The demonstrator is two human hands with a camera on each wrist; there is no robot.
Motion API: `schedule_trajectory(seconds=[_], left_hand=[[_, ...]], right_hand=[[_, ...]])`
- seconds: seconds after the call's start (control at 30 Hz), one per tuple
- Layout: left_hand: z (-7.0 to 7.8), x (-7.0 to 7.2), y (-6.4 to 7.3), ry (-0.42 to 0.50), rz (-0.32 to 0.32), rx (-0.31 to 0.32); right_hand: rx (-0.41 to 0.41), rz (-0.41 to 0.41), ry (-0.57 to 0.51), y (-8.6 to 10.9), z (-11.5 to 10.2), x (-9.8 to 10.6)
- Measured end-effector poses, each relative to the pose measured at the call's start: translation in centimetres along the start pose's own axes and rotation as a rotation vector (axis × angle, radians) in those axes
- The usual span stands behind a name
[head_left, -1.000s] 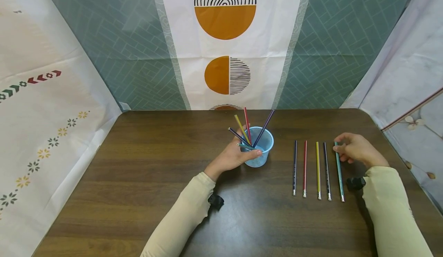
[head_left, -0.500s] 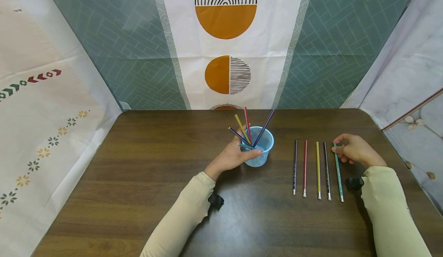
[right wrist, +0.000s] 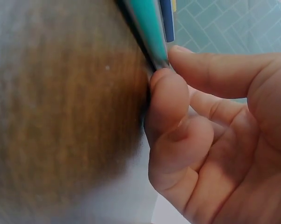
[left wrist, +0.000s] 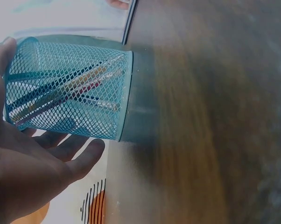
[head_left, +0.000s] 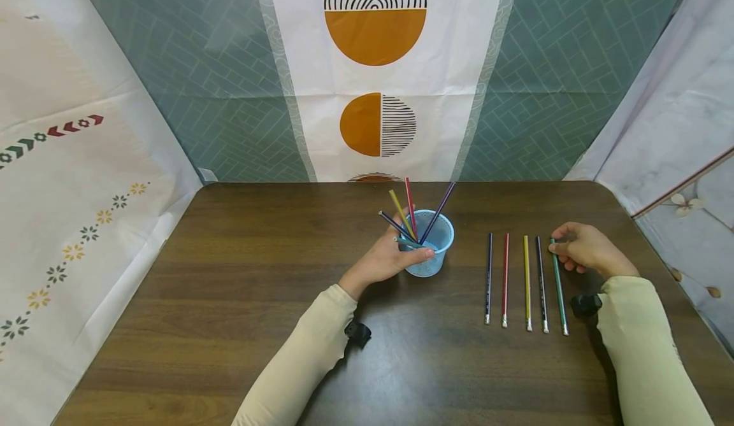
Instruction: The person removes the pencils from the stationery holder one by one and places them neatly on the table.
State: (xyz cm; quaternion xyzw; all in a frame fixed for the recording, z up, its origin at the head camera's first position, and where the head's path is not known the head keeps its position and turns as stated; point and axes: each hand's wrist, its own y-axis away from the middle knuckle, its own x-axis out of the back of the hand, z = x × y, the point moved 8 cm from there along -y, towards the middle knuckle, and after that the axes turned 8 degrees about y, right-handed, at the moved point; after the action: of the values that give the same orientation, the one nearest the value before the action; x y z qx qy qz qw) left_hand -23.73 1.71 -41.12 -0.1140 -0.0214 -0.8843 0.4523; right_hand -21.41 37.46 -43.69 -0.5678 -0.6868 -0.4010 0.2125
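Observation:
My left hand (head_left: 385,259) holds a light blue mesh pencil cup (head_left: 431,264) upright on the table, thumb at its near side and fingers round the back. Several pencils lean in the cup, among them a red (head_left: 410,203), a yellow (head_left: 399,209) and a purple pencil (head_left: 438,211). Through the mesh (left wrist: 70,88) in the left wrist view, their lower ends show. Over on the right, my right hand (head_left: 593,249) pinches the far end of a teal pencil (head_left: 559,295) between thumb and fingers. That pencil (right wrist: 147,28) lies along the tabletop, eraser end towards me.
Left of the teal pencil, a row of pencils lies roughly parallel: dark blue (head_left: 489,279), red (head_left: 505,279), yellow (head_left: 527,283) and a dark one (head_left: 541,284). The brown wooden table (head_left: 258,273) ends at patterned cloths (head_left: 252,127) behind and on both sides.
My right hand has shifted slightly left, and the teal pencil has slid with it towards the row. My left hand and the cup have stayed in place.

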Motion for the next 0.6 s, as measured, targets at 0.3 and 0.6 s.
schedule_trajectory(seconds=[0.3,0.6], left_hand=[[0.0,0.0,-0.1,0.011,0.003,-0.002],[0.1,0.1,0.0,0.002,0.011,-0.008]], right_hand=[[-0.006,0.071,0.085,0.6,-2.1,0.8],[0.246,0.185,-0.026,1.6,-11.1,0.2]])
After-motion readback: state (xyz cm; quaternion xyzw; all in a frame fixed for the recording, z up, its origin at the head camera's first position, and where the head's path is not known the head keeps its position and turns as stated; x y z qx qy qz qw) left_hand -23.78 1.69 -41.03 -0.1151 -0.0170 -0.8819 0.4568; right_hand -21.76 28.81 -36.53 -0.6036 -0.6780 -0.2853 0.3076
